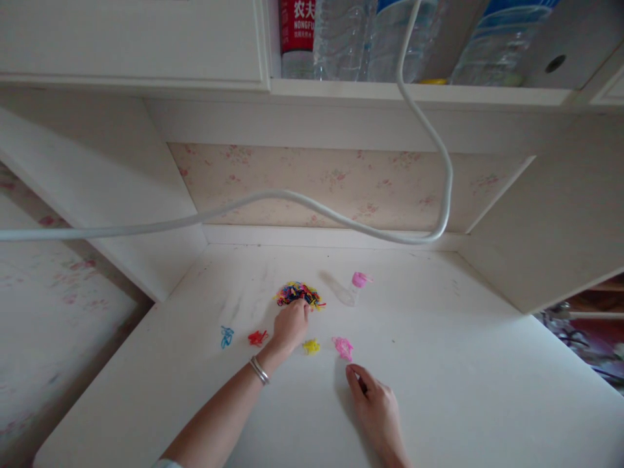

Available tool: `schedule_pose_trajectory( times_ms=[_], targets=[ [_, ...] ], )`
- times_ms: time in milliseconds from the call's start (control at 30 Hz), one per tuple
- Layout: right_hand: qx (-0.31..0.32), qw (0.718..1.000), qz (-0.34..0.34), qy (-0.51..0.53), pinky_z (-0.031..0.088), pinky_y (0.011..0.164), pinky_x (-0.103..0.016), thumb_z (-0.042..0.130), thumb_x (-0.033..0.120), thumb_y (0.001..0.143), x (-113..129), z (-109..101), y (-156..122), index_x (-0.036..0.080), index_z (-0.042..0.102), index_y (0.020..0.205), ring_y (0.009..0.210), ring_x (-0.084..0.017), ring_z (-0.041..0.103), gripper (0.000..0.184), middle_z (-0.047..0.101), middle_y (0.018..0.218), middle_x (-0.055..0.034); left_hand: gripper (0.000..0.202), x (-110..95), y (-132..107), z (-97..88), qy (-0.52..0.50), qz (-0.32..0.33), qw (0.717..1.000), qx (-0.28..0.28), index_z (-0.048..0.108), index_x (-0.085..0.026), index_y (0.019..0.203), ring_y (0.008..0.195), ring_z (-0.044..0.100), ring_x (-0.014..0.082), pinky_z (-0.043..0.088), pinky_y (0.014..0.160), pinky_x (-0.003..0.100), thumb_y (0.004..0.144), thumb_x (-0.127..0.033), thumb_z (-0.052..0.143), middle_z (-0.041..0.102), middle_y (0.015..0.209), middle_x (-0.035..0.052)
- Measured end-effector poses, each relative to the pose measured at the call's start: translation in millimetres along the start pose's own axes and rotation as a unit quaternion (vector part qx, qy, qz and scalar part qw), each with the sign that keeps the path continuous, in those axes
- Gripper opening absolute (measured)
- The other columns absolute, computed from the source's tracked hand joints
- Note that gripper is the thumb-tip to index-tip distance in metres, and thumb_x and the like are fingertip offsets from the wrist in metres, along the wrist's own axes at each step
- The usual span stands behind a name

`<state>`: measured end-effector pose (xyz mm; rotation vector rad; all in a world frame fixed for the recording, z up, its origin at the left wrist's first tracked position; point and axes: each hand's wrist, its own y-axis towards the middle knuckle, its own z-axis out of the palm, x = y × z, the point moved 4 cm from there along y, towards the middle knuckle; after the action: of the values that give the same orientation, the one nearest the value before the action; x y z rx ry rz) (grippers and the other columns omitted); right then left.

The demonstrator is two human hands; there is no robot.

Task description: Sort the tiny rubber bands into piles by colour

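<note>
A heap of small mixed-colour rubber bands [298, 294] lies on the white desk [439, 364]. My left hand [290, 323] reaches into the near edge of the heap, fingers curled and pinched together; what they hold is hidden. In front of the heap lie small sorted clusters: blue bands [227, 337], red bands [257, 337], yellow bands [311, 346] and pink bands [343, 347]. My right hand [375, 406] rests on the desk just below the pink cluster, fingers loosely bent, index finger pointing towards it. A bracelet sits on my left wrist.
A clear small bottle with a pink cap [351, 286] lies on its side right of the heap. A white cable [341, 218] hangs across the view above the desk. Water bottles [341, 39] stand on the shelf overhead. Cabinet walls close in both sides.
</note>
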<state>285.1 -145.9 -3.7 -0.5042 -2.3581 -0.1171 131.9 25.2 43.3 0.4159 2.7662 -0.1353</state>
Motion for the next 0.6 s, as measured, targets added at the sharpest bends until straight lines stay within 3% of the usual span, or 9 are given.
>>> schedule_pose_trajectory(
  times_ms=[267,467,600],
  targets=[
    [0.009,1.0,0.01,-0.007,0.039,0.056,-0.02,0.033,0.051,0.09,-0.2,1.0,0.0,0.029,0.068,0.094,0.064,-0.016,0.064,0.042,0.072,0.073,-0.0003,0.024,3.9,-22.9,-10.9,-0.014,0.003,1.0,-0.009,0.062,-0.021,0.097,0.09,0.063,0.0157,0.041,0.073,0.023,0.093,-0.029,0.039,0.068,0.098,0.0042],
    [0.016,1.0,0.016,-0.007,0.04,0.057,-0.021,0.032,0.053,0.089,-2.1,2.2,0.2,0.029,0.068,0.096,0.068,-0.016,0.065,0.044,0.072,0.077,-0.0011,0.025,0.0,-62.8,1.7,-0.01,0.034,0.999,-0.01,0.064,-0.022,0.092,0.083,0.065,0.0149,0.042,0.069,0.023,0.093,-0.027,0.039,0.07,0.092,0.0025],
    [0.016,1.0,0.023,-0.002,0.04,0.06,-0.021,0.033,0.054,0.088,-2.1,2.2,0.0,0.03,0.068,0.095,0.068,-0.016,0.065,0.042,0.072,0.077,0.0,0.026,-0.7,-75.6,11.2,0.0,0.053,0.998,-0.015,0.066,-0.025,0.092,0.079,0.065,0.0148,0.042,0.066,0.023,0.092,-0.025,0.04,0.071,0.088,0.0014]
  ],
)
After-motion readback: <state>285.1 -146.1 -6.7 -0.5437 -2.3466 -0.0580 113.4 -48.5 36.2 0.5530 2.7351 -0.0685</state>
